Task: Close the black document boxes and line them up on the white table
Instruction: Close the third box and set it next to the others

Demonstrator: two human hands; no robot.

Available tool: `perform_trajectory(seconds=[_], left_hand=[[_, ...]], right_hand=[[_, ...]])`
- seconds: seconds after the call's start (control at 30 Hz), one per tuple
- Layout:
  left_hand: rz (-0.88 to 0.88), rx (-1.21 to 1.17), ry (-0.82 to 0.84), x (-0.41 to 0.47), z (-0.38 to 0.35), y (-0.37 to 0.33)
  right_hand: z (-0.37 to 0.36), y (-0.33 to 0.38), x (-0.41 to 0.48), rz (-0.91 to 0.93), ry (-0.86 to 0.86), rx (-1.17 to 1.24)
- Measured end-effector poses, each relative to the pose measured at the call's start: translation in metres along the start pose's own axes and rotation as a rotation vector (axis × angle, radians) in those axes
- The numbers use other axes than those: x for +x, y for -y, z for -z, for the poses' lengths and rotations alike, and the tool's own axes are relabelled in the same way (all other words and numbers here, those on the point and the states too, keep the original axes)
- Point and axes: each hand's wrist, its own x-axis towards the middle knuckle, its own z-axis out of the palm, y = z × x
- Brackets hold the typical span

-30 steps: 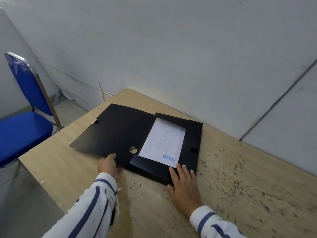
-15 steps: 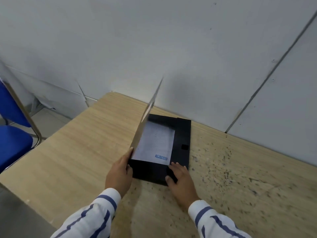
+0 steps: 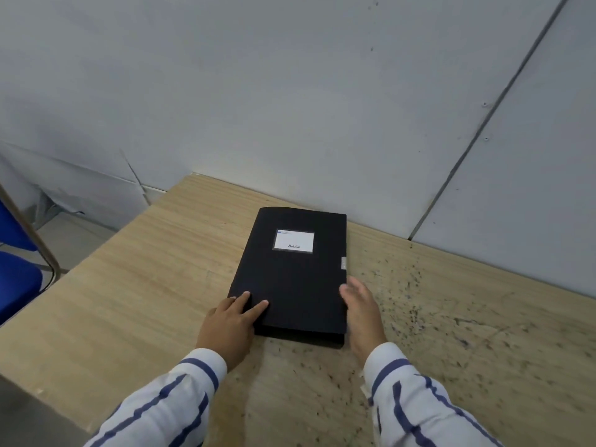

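One black document box [image 3: 293, 279] lies flat on the wooden table [image 3: 129, 301], its lid down and a white label on top. A small grey clasp shows on its right edge. My left hand [image 3: 230, 327] rests on the lid's near left corner, fingers spread flat on it. Beside the box's right edge is my right hand [image 3: 362, 312], fingers apart, at or just off the near right corner. Neither hand grips the box.
A grey panelled wall [image 3: 322, 108] runs right behind the table. A blue chair [image 3: 16, 275] with a metal frame stands off the table's left edge. The table's right part is speckled with dark marks. A grey surface [image 3: 32, 421] shows at the bottom left.
The lid, held upright by my left hand half a second ago, is now folded down flat over the paper. My right hand has moved from the box's front to its right side.
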Motion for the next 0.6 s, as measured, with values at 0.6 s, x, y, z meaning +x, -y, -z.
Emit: perform_trajectory(seconds=[0.6], left_hand=[[0.365,-0.622,0.094,0.050,0.009,0.015]], right_hand=[[-0.016,-0.002,0.015,-0.029,0.075,-0.797]])
